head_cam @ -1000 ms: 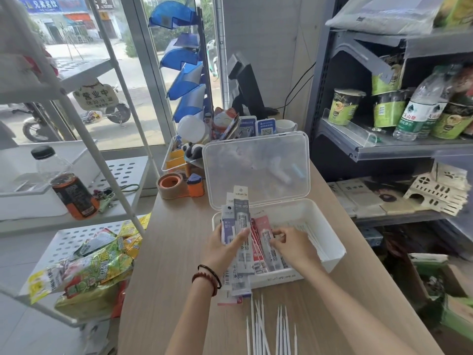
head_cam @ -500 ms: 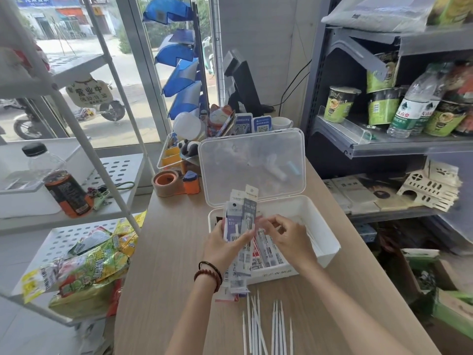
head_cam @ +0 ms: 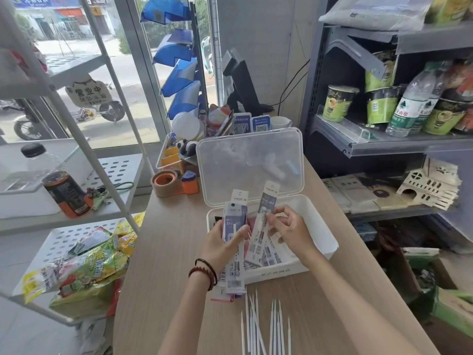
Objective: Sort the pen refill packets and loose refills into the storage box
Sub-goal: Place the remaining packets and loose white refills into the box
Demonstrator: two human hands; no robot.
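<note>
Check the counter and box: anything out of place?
Yes. The refills lie loose on the counter in front of the box, some crossed, not yet in it. The left hand holds packets that overhang the box's front edge; the right hand pinches one packet. Nothing looks spilled or damaged.

Small shop; cup noodles [head_cam: 339, 103] on shelf [head_cam: 409, 146], POS screen [head_cam: 239, 75].

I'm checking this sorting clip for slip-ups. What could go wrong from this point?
1. The left hand grips a loose stack of packets whose lower ends hang past the box wall; some could slide out onto the table.
2. The right hand only pinches a single packet, so it might drop.
3. The loose refills lie on the table near the forearms; an arm could sweep them off.
</note>
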